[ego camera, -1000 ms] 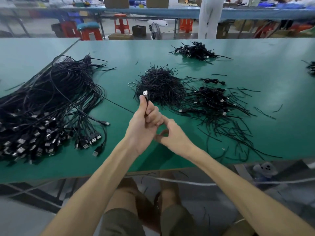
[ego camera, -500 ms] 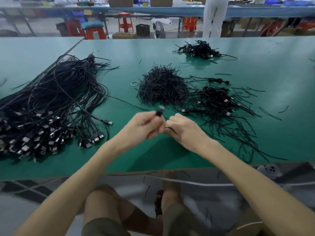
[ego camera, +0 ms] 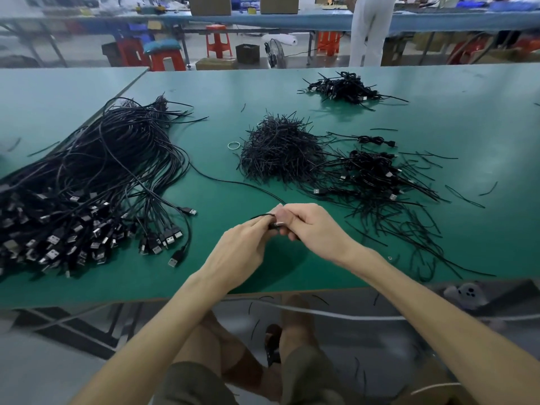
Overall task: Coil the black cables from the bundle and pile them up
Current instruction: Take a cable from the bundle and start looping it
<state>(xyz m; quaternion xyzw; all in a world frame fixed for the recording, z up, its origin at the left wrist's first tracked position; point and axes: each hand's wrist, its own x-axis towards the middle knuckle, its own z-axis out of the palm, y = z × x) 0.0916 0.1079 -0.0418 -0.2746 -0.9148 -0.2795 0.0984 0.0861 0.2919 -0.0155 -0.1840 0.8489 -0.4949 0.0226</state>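
**Cable end gripped in both hands, free length trailing toward the bundle**

Reference landmark: the tie heap [ego camera: 280, 150], a mound of short black ties at mid-bench.

The cable [ego camera: 233, 182] in work is a single black lead. Its USB plug [ego camera: 280, 224] sits on the near side of the tie heap, held above the bench [ego camera: 467, 127]. From the plug the lead runs away from the person and to the left, passing the near-left edge of the tie heap. It ends in the bundle [ego camera: 102, 171], which lies well to the left of the tie heap. The long axis is therefore diagonal, from the fingers [ego camera: 258, 228] up-left to the bundle.

The left hand [ego camera: 242, 247] is clenched round the lead just behind the plug, knuckles up, wrist low over the bench. The right hand [ego camera: 315, 229] meets it from the right and pinches the plug end between thumb and forefinger. The two hands touch, and both are equally near the plug.

Judgement: coiling is at its start, with nearly all the length yet to be drawn in. The left hand lies on the bundle side, so it is better placed to feed slack.

The coiled pile [ego camera: 371, 171] lies just right of the tie heap, on the right hand's side
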